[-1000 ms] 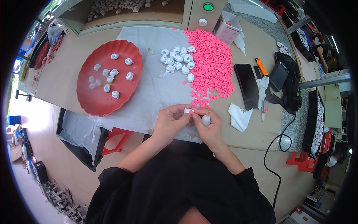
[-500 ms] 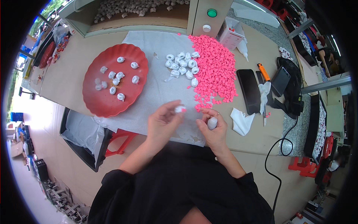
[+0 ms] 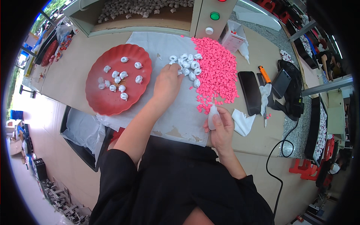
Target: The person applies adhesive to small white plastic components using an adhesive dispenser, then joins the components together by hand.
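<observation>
My left hand (image 3: 167,83) reaches over the pile of small white ring-like pieces (image 3: 192,64), its fingers and thumb bent in round one at the pile's near left side; the fingertips are partly hidden. My right hand (image 3: 222,129) grips a small white squeeze bottle (image 3: 213,119) with a thin tip pointing up and away, at the near edge of a heap of small pink pieces (image 3: 215,67). Several white pieces (image 3: 124,96) lie spread in a red scalloped dish (image 3: 93,99) on the left.
White paper (image 3: 157,123) covers the table's middle. To the right are a black phone (image 3: 249,93), a crumpled tissue (image 3: 243,122), an orange-handled tool (image 3: 264,74) and a white box (image 3: 233,35). An open cabinet (image 3: 140,28) stands at the back. Below left sits a lined black tray (image 3: 84,133).
My left hand has moved from near the front edge to the white pile, and the pink-marked white piece has left it. The dish shows one more white piece. My right hand has turned the bottle upright.
</observation>
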`<state>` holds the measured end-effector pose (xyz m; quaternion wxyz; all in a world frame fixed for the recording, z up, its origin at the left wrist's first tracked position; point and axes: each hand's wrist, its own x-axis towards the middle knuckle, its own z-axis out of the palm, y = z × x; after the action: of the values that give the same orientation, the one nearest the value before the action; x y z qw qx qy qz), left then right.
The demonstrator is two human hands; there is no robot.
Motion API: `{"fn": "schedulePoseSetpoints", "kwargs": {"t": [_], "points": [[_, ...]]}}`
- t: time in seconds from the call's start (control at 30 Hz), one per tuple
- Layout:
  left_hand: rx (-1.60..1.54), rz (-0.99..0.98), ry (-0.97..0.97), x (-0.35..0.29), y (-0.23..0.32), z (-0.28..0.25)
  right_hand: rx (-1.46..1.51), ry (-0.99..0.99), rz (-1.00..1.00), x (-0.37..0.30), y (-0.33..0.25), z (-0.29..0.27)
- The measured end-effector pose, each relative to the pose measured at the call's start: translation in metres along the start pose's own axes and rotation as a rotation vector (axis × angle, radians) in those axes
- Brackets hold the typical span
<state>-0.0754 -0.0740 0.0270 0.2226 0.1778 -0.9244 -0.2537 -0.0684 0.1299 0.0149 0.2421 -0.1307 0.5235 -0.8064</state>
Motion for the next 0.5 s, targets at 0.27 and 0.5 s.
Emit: {"fn": "schedulePoseSetpoints", "kwargs": {"t": [0.27, 0.5], "points": [[-0.106, 0.132, -0.053, -0.015, -0.009, -0.002, 0.122, 0.146, -0.030, 0.007, -0.021, -0.020], [-0.961, -0.385, -0.462, -0.039, 0.010, -0.016, 0.343, 0.193, -0.037, 0.008, -0.021, -0.033]]}}
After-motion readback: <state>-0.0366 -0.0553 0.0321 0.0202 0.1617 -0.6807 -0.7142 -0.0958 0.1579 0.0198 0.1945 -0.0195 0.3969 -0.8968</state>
